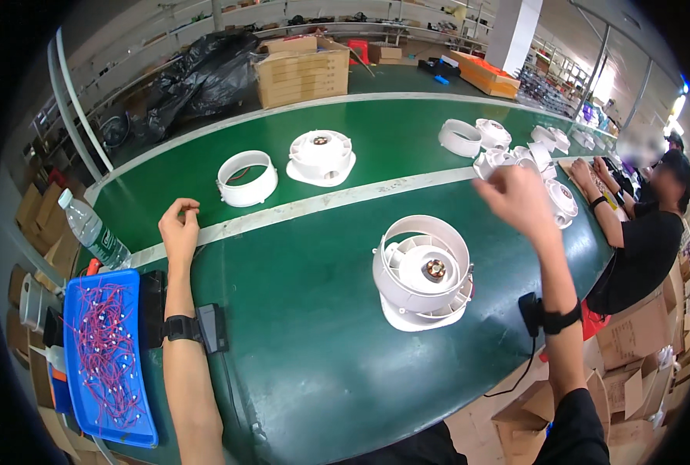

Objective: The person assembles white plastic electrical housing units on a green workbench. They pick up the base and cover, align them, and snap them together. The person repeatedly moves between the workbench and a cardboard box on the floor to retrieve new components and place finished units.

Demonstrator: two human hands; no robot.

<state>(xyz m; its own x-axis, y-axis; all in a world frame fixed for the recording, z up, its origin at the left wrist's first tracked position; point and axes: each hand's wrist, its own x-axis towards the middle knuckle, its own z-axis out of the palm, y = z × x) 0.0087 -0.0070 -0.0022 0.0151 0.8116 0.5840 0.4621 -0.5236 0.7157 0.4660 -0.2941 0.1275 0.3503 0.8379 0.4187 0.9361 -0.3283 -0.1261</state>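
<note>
A person's right hand is hovering raised over the green worktop, fingers curled in a loose grip; whether it is holding anything cannot be told. The left hand is resting at nine o'clock, fingers bent, grip empty. A white fan assembly is sitting just below the right hand, toward five o'clock. A blue tray of red wires is lying at seven o'clock beside a water bottle.

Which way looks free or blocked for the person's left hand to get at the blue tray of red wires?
Probably free: the left hand rests on the green belt, the blue tray lies just beside that forearm, and nothing stands between them.
</note>
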